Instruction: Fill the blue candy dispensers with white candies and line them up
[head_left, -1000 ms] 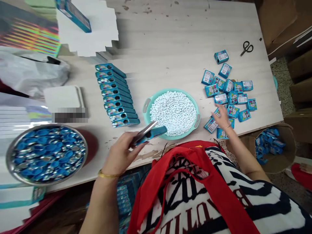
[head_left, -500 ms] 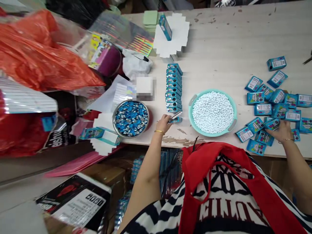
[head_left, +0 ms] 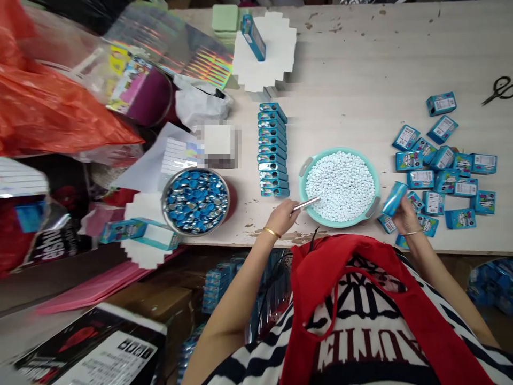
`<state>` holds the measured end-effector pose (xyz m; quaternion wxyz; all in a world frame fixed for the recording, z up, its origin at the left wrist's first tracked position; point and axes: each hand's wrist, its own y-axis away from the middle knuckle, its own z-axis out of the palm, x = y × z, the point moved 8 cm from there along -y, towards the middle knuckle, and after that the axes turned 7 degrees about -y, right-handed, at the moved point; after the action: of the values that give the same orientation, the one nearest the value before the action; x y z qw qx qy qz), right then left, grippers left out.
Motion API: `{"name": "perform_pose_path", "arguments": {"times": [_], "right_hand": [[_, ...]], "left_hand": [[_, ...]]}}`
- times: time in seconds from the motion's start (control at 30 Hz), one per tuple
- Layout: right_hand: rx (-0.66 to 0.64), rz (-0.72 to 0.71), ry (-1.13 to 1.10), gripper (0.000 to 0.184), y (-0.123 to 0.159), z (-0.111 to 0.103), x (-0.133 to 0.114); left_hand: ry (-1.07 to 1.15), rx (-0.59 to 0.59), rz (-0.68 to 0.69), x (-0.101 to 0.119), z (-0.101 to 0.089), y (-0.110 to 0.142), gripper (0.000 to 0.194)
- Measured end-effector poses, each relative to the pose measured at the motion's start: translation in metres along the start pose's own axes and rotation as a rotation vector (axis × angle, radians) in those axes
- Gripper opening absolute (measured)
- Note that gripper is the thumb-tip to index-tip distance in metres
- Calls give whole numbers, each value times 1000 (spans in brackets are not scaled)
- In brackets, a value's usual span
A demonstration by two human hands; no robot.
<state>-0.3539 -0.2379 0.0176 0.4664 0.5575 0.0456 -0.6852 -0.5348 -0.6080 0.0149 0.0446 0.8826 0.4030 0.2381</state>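
Observation:
My left hand [head_left: 282, 217] is closed on a slim silver metal tool [head_left: 308, 203], whose tip reaches over the left rim of a turquoise basin [head_left: 303, 198]. Many small pale-blue pellets [head_left: 340, 186] fill that basin. On its other side, my right hand [head_left: 407, 219] grips a small blue printed box [head_left: 394, 199], raised and tilted above the table. Around and beyond this hand lie loose blue boxes [head_left: 420, 178] of the same kind. Past my left hand, a row of blue boxes [head_left: 273, 151] stands close together, dark or white-filled openings showing on their near ends.
Left of the row, a metal bowl [head_left: 227, 220] holds blue-and-silver wrapped pieces. A blue box stands on a stack of white card [head_left: 276, 48] at the back. Black scissors [head_left: 497, 91] lie at far right. Orange plastic bags [head_left: 60, 107] crowd the left side.
My right hand has lifted a blue box from the loose pile and brought it left toward the basin. My left hand has moved right from the row's near end, bringing the metal tool over the basin's rim.

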Motion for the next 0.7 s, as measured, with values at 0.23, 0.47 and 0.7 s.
{"name": "perform_pose_path", "arguments": {"times": [0.23,0.47,0.7], "right_hand": [[88,85,-16,46,0,3,-4],[11,70,19,48,9,6,-4],[18,-91,171,47,6,11,-13]], "left_hand": [[-106,-232,-93,90,65,-52,14],[23,-190,-74,106,93,-79,17],[144,-116,-35,117,95,-95,25]]}}
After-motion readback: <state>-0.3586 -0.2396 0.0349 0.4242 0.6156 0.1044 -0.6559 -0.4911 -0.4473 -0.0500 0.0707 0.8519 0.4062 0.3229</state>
